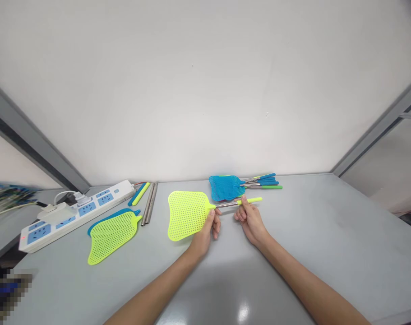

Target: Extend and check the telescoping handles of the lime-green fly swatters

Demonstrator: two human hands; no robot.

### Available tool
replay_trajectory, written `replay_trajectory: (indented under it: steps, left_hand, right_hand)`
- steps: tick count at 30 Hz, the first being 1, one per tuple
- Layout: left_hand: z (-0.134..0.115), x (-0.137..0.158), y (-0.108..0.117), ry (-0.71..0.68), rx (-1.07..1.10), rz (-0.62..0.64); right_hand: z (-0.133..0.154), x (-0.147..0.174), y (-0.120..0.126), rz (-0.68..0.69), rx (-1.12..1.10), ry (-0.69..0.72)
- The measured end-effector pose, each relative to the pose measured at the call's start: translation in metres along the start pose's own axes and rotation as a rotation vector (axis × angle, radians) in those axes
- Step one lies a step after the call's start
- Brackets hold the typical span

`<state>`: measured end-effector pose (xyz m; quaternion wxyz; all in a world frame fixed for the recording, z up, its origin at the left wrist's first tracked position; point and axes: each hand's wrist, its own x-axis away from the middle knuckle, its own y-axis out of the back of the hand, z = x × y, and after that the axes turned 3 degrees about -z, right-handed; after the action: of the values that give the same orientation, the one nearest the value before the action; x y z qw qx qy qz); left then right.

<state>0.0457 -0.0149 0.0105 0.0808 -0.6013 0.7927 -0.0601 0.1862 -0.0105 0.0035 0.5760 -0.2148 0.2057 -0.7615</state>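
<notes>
A yellow-green fly swatter (188, 215) is held level above the grey table, its mesh head to the left and its metal rod and yellow grip to the right. My left hand (208, 230) pinches it at the neck, where the head meets the rod. The fingers of my right hand (249, 219) are closed on the yellow grip. Just behind lies a pile of blue fly swatters (225, 187) with metal rods and mostly blue grips; one grip is green (272, 187).
To the left lie a yellow-green swatter head (113, 237) over a blue one (119, 212), two metal rods (149, 203), and blue and yellow grips (139, 194). A white power strip (80, 214) with plugs runs along the left. A pale wall (205, 90) stands behind the table (313, 234).
</notes>
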Motion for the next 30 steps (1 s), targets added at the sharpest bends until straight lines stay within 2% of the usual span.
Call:
replay_trajectory:
  steps: [5, 9, 13, 21, 30]
  left_hand:
    - [0.003, -0.002, 0.0, 0.016, -0.015, 0.055]
    - [0.007, -0.005, 0.0, 0.05, -0.064, 0.112]
    - [0.007, -0.008, 0.0, 0.072, -0.02, 0.134]
    - [0.006, -0.01, 0.001, 0.129, 0.045, 0.035]
    - [0.006, -0.008, -0.001, 0.092, -0.03, -0.052]
  right_hand:
    - [0.002, 0.008, -0.008, 0.071, -0.001, -0.061]
    - [-0.001, 0.015, -0.016, 0.204, 0.003, -0.161]
    - [-0.003, 0.015, -0.016, 0.239, -0.029, -0.165]
    - [-0.005, 0.006, -0.007, 0.177, -0.161, -0.211]
    - [-0.008, 0.002, -0.003, 0.191, -0.182, -0.213]
